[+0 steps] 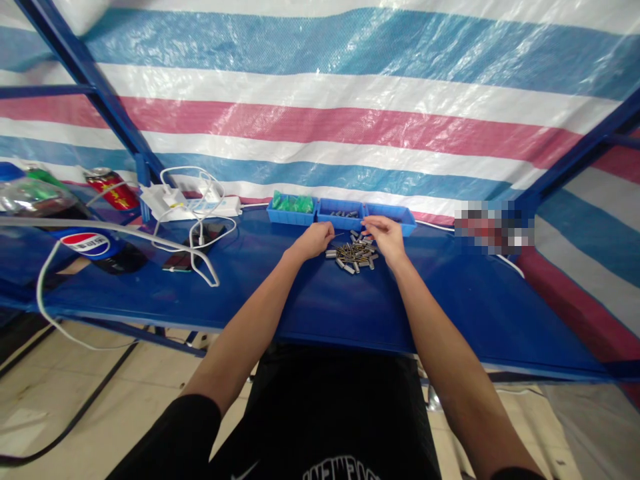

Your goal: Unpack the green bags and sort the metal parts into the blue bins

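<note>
Arms point(263, 300) outstretched, left hand point(316, 241) pinching thin rod point(340, 235), right hand point(387, 235) arched.

left hand point(316, 240), right hand point(387, 235), metal parts between point(355, 253), blue bins behind point(340, 220)

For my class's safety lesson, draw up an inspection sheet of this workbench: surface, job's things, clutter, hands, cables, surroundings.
Surface: blue table, glossy.
Job's things: loose pile of small metal parts; behind it, left bin with green material, middle bin with small pieces, right bin, partly hidden.
Clutter: cola bottle, red can, phone; pixelated patch, unidentifiable.
Left hand: pinches a thin piece.
Right hand: fingers bent beside the pile; held item unclear.
Cables: white cables tangle around the power strip; one hangs over the front edge.
Surroundings: striped sheeting, blue frame.
</note>
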`<state>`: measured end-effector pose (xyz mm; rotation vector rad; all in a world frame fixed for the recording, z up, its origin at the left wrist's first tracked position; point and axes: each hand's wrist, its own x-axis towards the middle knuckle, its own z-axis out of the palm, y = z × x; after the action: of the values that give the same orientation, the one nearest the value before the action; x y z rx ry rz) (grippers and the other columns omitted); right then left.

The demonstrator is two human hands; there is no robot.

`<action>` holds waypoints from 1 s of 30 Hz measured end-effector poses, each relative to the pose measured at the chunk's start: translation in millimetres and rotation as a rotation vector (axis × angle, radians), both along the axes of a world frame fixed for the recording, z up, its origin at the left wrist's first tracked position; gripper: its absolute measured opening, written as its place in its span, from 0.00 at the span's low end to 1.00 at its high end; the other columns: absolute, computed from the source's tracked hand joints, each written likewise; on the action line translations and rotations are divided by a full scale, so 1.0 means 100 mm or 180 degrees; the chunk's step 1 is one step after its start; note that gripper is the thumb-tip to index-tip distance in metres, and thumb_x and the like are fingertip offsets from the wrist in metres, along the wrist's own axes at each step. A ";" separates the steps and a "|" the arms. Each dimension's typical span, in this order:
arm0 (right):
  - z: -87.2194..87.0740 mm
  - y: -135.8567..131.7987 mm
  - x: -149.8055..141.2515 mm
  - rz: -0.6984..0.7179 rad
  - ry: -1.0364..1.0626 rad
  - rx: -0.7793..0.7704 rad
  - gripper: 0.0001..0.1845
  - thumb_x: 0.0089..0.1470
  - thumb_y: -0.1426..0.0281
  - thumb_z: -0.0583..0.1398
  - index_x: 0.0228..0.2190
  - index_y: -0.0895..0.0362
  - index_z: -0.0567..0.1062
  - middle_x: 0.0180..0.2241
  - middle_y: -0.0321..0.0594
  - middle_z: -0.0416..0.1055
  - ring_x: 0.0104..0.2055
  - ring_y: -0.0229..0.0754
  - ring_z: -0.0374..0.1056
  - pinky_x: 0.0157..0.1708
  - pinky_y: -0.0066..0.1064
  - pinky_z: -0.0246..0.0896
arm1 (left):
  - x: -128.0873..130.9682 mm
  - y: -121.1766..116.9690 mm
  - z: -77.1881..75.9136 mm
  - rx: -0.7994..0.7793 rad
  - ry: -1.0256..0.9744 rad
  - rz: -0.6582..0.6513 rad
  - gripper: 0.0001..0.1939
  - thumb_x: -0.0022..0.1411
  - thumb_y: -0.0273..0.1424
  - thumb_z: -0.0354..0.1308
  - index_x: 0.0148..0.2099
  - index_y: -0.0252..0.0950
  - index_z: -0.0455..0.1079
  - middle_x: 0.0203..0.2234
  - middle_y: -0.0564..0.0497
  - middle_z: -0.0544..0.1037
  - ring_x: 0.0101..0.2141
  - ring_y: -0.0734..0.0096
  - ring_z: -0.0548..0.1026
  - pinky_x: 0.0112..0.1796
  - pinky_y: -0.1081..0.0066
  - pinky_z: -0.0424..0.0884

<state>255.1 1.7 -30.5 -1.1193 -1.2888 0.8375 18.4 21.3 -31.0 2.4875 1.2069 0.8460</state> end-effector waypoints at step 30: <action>0.10 -0.15 -0.07 0.0770 -0.0032 -0.0334 0.18 0.39 0.58 0.74 0.33 0.53 0.85 0.29 0.39 0.82 0.29 0.42 0.74 0.32 0.34 0.69 | 0.21 -0.20 0.11 -0.0461 -0.1409 -0.0664 0.11 0.67 0.32 0.61 0.50 0.37 0.70 0.33 0.52 0.84 0.36 0.66 0.83 0.41 0.69 0.75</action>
<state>248.3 -13.7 -20.6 -1.0632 -1.4209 1.0903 39.3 1.7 -20.2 2.1108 0.8118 1.1273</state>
